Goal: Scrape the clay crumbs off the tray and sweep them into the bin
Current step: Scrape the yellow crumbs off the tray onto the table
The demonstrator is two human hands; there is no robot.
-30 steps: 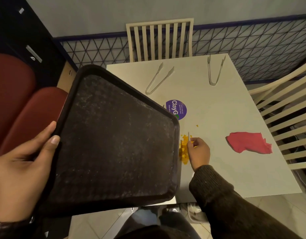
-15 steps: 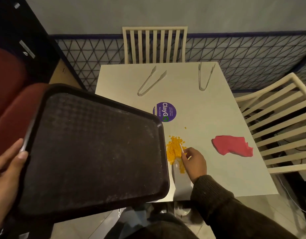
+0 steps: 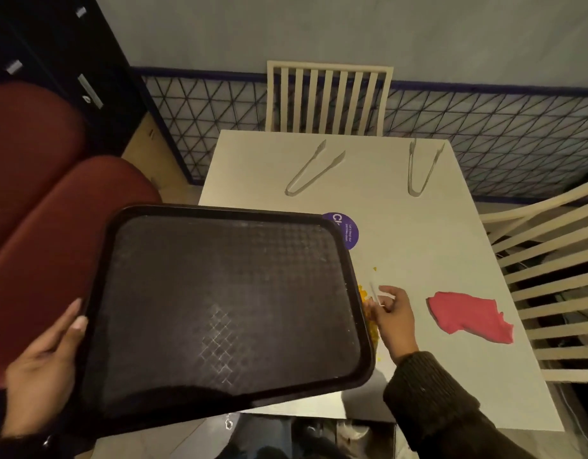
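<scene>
Your left hand grips the near-left edge of the dark brown rectangular plastic tray, thumb on the rim, the other fingers hidden beneath it. The tray is held tilted above the near-left part of the white square desk; its textured inner face shows no crumbs, only a faint pale sheen.

Your right hand rests on the desk just beside the tray's right edge. Its fingers pinch a thin pale stick-like scraper, which points away from you.

The yellow-orange clay crumbs lie on the desk between that hand and the tray rim. The tray covers most of the pile; one stray crumb sits a little farther out.

The tray also overlaps the round purple sticker with white lettering.

A flat, ragged pink piece of clay lies right of your hand, apart from it. Two pairs of clear plastic tongs lie at the far side, well apart from each other.

Cream slatted wooden chairs stand at the far edge and the right edge. Dark red cushioned seating lies left of the desk, beneath the tray.
</scene>
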